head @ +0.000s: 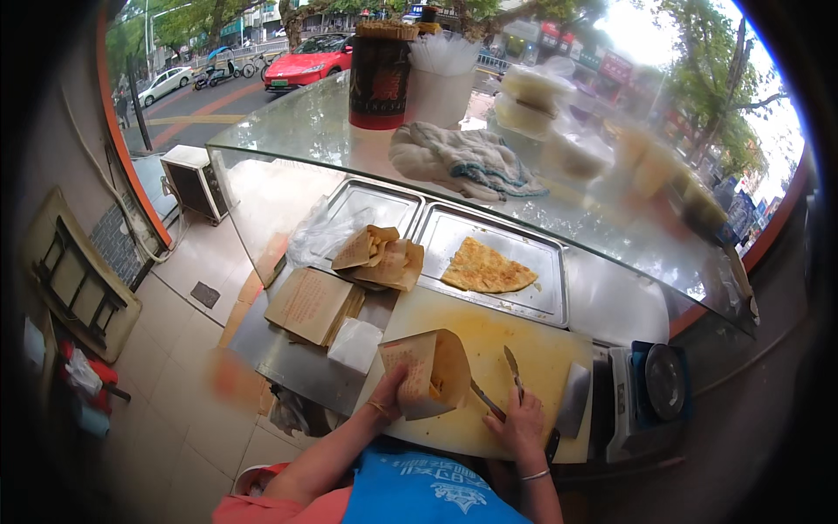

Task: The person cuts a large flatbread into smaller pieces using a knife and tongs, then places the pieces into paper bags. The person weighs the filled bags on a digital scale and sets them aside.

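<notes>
My left hand (391, 392) grips a brown paper bag (419, 370) whose mouth gapes towards the right; some food (437, 388) shows inside. In my right hand (522, 424) is a pair of metal tongs (512, 367), its two arms spread apart with nothing between them. Both hands are over a yellowed cutting board (497, 327). A cleaver (573, 401) lies on the board to the right of my right hand. Beyond the board, a wedge of browned flatbread (488, 267) rests on a metal tray (556, 288).
A stack of paper bags (311, 304) and white sheets (355, 345) lie left of the board. Filled paper bags (393, 262) sit by a second tray (380, 196). A glass counter (294, 141) bearing a cloth (465, 160) spans the far side. A scale (645, 406) stands right.
</notes>
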### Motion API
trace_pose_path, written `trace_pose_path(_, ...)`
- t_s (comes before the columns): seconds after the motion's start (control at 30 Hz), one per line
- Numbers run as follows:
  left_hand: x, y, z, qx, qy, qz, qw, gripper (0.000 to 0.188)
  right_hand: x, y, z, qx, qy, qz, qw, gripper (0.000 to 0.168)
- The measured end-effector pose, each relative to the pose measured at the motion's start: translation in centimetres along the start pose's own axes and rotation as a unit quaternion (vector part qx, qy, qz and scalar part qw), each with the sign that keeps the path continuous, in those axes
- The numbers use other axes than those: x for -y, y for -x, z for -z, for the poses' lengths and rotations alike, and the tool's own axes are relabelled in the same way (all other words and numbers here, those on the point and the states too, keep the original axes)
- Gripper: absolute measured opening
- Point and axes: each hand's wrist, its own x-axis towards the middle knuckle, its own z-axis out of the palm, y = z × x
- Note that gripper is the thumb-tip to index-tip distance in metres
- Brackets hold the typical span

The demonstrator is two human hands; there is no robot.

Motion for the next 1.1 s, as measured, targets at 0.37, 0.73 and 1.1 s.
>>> trace_pose_path(0.37,0.5,-0.1,1.5,-0.039,-0.136,-0.037,0.989,0.057,7.0,-1.4,-2.8,-0.111,-0.347,0.094,0.927,0.017)
trace_pose_path(0.73,0.4,0.1,-0.2,0.001,-0.142,-0.088,0.986,0.035,-11.6,2.3,9.5,-0.254,-0.539,-0.244,0.765,0.024)
trace_pose_path(1.1,1.1,0.8,-2.0,-0.045,-0.196,-0.104,0.974,0.029,-33.2,7.9,13.1,-0.556,-0.454,-0.376,0.586,0.026)
